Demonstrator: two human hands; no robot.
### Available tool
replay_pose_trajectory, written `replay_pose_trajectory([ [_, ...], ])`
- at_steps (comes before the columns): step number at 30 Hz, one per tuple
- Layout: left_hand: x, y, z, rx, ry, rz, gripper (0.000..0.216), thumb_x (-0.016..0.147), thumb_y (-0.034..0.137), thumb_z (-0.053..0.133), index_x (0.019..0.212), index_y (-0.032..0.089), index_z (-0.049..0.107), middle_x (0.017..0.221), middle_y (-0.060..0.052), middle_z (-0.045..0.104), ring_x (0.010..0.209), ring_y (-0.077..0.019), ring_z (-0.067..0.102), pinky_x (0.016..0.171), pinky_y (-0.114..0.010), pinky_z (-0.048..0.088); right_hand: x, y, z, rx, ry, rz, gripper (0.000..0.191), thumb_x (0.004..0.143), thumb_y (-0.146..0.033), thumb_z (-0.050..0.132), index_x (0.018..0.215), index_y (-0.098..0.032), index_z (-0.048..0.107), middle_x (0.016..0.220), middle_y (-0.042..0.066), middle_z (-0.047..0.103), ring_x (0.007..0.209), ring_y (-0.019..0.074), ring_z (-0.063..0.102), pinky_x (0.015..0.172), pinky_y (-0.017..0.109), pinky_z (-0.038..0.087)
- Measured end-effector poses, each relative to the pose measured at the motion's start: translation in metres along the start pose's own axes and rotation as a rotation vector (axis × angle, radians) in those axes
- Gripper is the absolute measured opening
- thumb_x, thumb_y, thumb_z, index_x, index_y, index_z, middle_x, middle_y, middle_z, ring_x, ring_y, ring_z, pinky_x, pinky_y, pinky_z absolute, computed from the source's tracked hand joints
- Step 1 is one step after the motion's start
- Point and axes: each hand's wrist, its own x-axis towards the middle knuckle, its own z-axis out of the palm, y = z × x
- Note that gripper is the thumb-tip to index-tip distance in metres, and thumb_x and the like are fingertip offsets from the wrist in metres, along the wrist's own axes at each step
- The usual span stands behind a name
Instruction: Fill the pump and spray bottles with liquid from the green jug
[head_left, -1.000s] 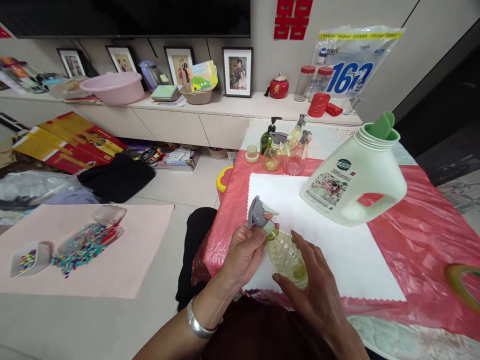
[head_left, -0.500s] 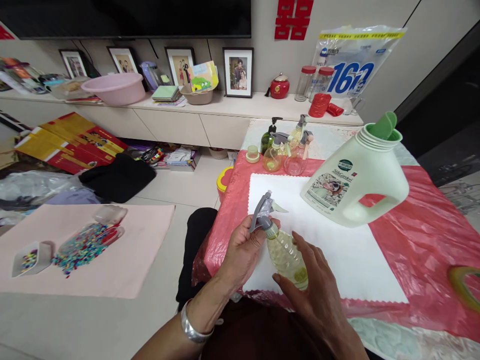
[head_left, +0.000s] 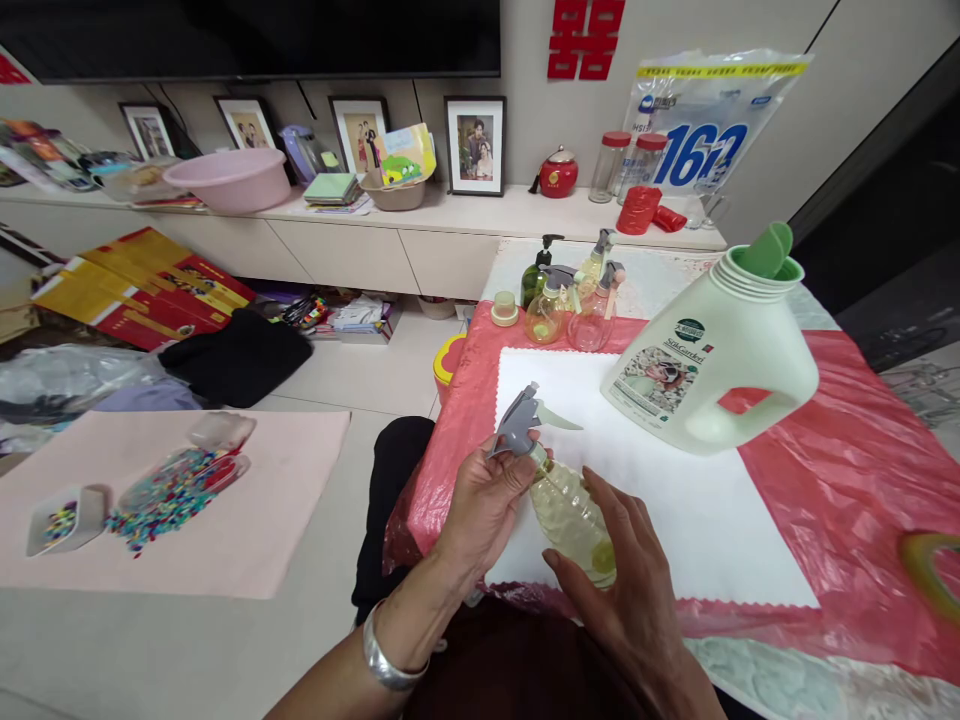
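My left hand [head_left: 491,500] pinches the collar under the grey trigger head [head_left: 517,420] of a spray bottle. The head has a pale green trigger lever pointing right. The clear, patterned spray bottle [head_left: 566,510] leans below it, with a yellowish tint and a green spot near its base. My right hand [head_left: 637,575] curves around the lower bottle, fingers on its right side and thumb across the front. Fingers hide the joint at the neck, so how firmly head and bottle are joined cannot be seen. A white sheet [head_left: 675,520] lies beneath.
A large pale green jug [head_left: 727,350] with a green scoop in its mouth stands on the right. Several pump and spray bottles [head_left: 592,325] and a small cap [head_left: 505,308] sit behind the sheet. Tape [head_left: 930,570] lies far right; beads [head_left: 165,500] cover part of a pink mat, left.
The grey trigger head has turned in my left fingers, so its pale lever shows longer toward the right. The bottle and my right hand have hardly moved.
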Motion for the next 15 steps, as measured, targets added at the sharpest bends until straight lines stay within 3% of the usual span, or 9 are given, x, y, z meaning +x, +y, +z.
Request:
replay_pose_trajectory([
  [7,-0.0020,0.0033,0.0015,0.038,-0.072,-0.019,0.039,0.067,0.037,0.093,0.095,0.017,0.075,0.102,-0.007,0.079,0.101,-0.0242,0.073,0.100,-0.038,0.050,0.0010,0.0017,0.0020,0.108,-0.046,0.057,0.070,0.093,-0.044,0.064,0.153,-0.023,0.036,0.132,0.008,0.057,0.117,0.0211,0.058,0.093,0.033,0.055],
  [11,-0.0039,0.0012,0.0039,0.039,-0.090,-0.008,0.040,0.069,0.040,0.092,0.097,0.016,0.076,0.102,-0.007,0.077,0.104,-0.0224,0.071,0.097,-0.034,0.051,0.0022,0.0008,0.0035,0.123,-0.045,0.063,0.071,0.093,-0.043,0.064,0.154,-0.024,0.034,0.135,0.009,0.055,0.120,0.0220,0.057,0.096,0.034,0.055],
  [15,-0.0014,-0.0004,0.0049,0.029,-0.027,0.004,0.041,0.062,0.031,0.097,0.096,0.019,0.076,0.096,-0.002,0.076,0.096,-0.0182,0.071,0.095,-0.033,0.053,0.0013,0.0007,0.0040,0.135,-0.055,0.063,0.072,0.093,-0.044,0.065,0.155,-0.024,0.035,0.135,0.009,0.055,0.121,0.0222,0.057,0.097,0.035,0.055],
])
